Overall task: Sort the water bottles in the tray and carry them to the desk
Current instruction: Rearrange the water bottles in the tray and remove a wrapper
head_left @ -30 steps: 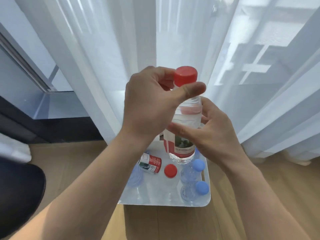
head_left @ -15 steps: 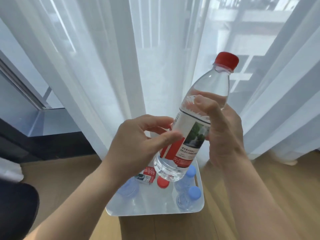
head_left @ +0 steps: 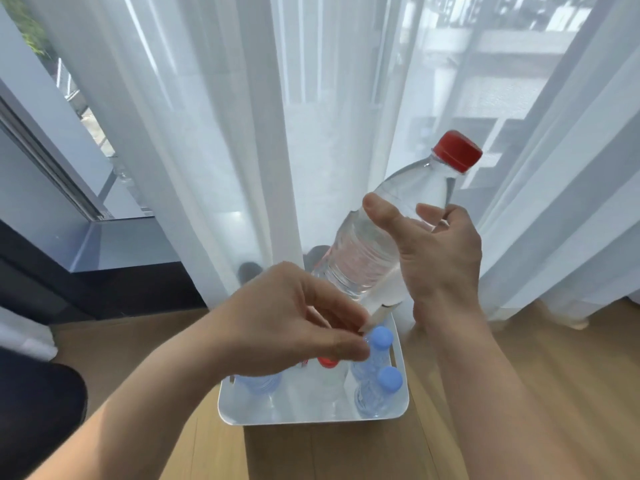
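My right hand (head_left: pixel 440 258) grips a clear water bottle (head_left: pixel 377 244) with a red cap (head_left: pixel 457 148), held tilted with the cap up and to the right, above the tray. Its body looks bare, with no label around it. My left hand (head_left: pixel 294 323) is just below the bottle's base, fingers pinched on a pale strip of label (head_left: pixel 379 313) that still hangs from the bottle. On the floor underneath stands the white tray (head_left: pixel 311 419). It holds two blue-capped bottles (head_left: pixel 381 337) (head_left: pixel 389 377), a red-capped bottle (head_left: pixel 327 362) and another bluish bottle (head_left: pixel 258 382), partly hidden by my hand.
Sheer white curtains (head_left: pixel 214 133) hang right behind the tray, in front of a window. A grey window ledge (head_left: pixel 121 247) runs at the left. The floor is light wood (head_left: pixel 554 358). A dark rounded object (head_left: pixel 38 410) lies at the lower left.
The bottle has tilted further and shifted right in my right hand. Its red and white label no longer wraps the body; my left hand has dropped below the base, pinching the strip.
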The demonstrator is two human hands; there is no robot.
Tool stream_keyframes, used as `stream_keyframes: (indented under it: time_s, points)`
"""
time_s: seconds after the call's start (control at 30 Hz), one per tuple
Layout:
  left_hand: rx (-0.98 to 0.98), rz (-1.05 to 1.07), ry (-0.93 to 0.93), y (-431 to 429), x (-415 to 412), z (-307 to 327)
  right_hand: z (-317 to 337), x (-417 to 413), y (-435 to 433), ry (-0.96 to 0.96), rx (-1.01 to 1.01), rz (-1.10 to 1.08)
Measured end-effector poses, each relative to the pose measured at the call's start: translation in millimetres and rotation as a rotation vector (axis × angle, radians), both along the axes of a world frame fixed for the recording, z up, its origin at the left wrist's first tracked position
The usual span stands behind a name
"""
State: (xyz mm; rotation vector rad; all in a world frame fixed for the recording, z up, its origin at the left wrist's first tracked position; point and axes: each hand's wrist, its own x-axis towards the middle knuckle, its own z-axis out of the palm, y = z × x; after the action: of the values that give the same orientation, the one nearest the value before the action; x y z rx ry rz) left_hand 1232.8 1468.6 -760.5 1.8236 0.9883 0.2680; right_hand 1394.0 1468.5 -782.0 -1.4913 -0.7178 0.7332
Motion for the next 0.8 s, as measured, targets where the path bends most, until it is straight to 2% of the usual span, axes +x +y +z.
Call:
stream_keyframes:
  time_s: [0.03, 0.1, 0.17, 0.23, 0.3, 0.33, 0.4, 0.43, 0.47, 0.5, 0.57, 0.6, 0.67, 0.8]
  points:
    - [-0.004, -0.019, 0.022, 1.6, -2.1, -0.2, 0.1, -1.0, -0.4, -0.016, -0.01, 0.019]
    - [0.013, 0.083, -0.017, 8.6, -10.4, 0.9, -0.1, -2.5, -1.5, -0.021, -0.013, 0.049]
    - [-0.068, 0.145, -0.093, 11.0, -17.5, 5.8, -0.7, -3.1, -2.6, -0.005, -0.016, 0.06]
    - [-0.14, 0.037, -0.057, 6.9, -16.0, 8.5, -0.6, -3.6, -3.3, 0.021, -0.019, 0.066]
    - [-0.061, -0.083, 0.043, -1.9, -9.6, 2.3, -1.1, -3.5, -2.2, 0.072, -0.017, 0.062]
    - [0.072, -0.105, 0.093, -5.6, -6.9, -2.1, -1.1, -3.3, -1.6, 0.102, -0.015, 0.056]
    - [0.576, -0.135, 0.261, -4.0, -6.7, -8.9, 0.6, -3.8, -0.6, 0.137, -0.019, 0.042]
    - [0.783, -0.089, 0.308, -1.8, -7.9, -10.3, 1.5, -2.8, -0.4, 0.143, -0.018, 0.034]
    - [0.904, 0.021, 0.27, -0.2, -8.8, -12.5, 1.7, -1.3, -0.1, 0.147, -0.015, 0.028]
    - [0.916, 0.173, 0.17, 0.5, -8.8, -14.1, 2.3, 0.2, -0.4, 0.151, -0.011, 0.026]
    - [0.731, 0.499, -0.079, 7.2, -7.7, -15.5, 3.4, 1.8, -1.8, 0.118, -0.015, 0.036]
    - [0.618, 0.588, -0.145, 9.5, -6.1, -14.6, 4.1, 1.4, -2.4, 0.092, -0.016, 0.046]
    - [0.492, 0.643, -0.159, 15.8, -4.6, -18.7, 5.0, -0.7, -3.9, 0.057, -0.018, 0.077]
    - [0.387, 0.534, -0.156, 19.6, -4.1, -17.3, 5.2, -6.2, -5.4, 0.047, -0.01, 0.141]
